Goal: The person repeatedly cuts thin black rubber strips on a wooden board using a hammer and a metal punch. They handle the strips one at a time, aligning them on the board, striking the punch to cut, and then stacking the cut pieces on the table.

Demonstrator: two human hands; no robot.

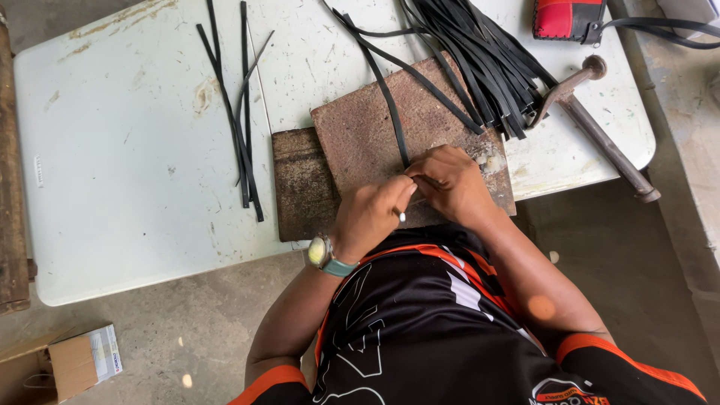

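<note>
Hands met at the near edge of the table (112, 225), over the reddish slab (375, 127) that lay on a darker rusty plate (300, 187). Only one view, head cam, looking straight down.

Edges and room: the slab's near-right corner overhung the table edge a bit, and the plate's near side sat just at that edge. Left half of the table was open white surface, apart from a few loose black strips (241, 112) lying lengthwise. Far right was crowded: a bundle of black strips (480, 52) fanned over the slab's far corner, a hammer (600, 135) ran diagonally beside it with its handle past the table's right edge, and a red and black pouch (566, 19) sat at the far edge.

Containers: a small cardboard box (75, 364) stood on the floor to your left; contents not visible. The pouch looked shut; can't tell what was in it.

Work piece: one black strip (386, 97) ran from the far side across the slab down to your fingers. Your right hand (450, 184) was pinched narrow on its near end, fingertips pressed to the slab. Your left hand (371, 214), wristwatch (322, 253) on that wrist, was curled closed around a thin light-tipped tool (403, 217), thumb touching the right hand's fingers right at the strip end. Tool mostly hidden by the fist.
</note>
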